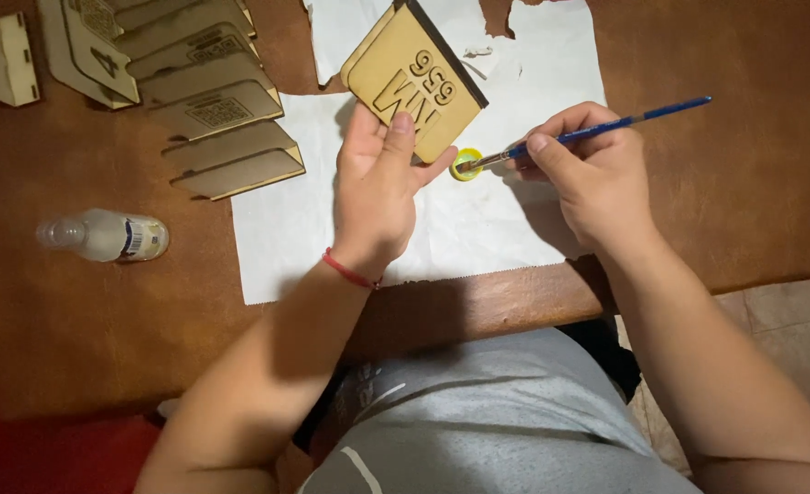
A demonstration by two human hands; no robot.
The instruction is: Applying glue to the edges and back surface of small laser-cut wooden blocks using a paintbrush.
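1. The left hand (pixel 375 187) is raised over the white paper sheet (pixel 478 229), palm towards the camera, fingers closed on a flat wooden panel (pixel 414 78) with dark cut-out characters.
2. The panel is gripped at its near lower edge: the thumb lies across its face, the other fingers pass behind it. The rest of the panel projects to the far side, tilted, clear of the table.
3. The right hand (pixel 588 174) is closed in a pen grip round a blue-handled paintbrush (pixel 597 131). The handle runs out to the far right beyond the knuckles.
4. The brush tip points left and sits in a small yellow-green cap (pixel 465 165) resting on the paper, just right of the left hand's fingertips and just near of the panel's lower corner.
5. A row of similar wooden pieces (pixel 213 110) lies overlapped at the far left on the brown table (pixel 75 338).
6. A small clear plastic bottle (pixel 103 235) lies on its side at the left, well apart from both hands.
7. A red cord circles the left wrist.
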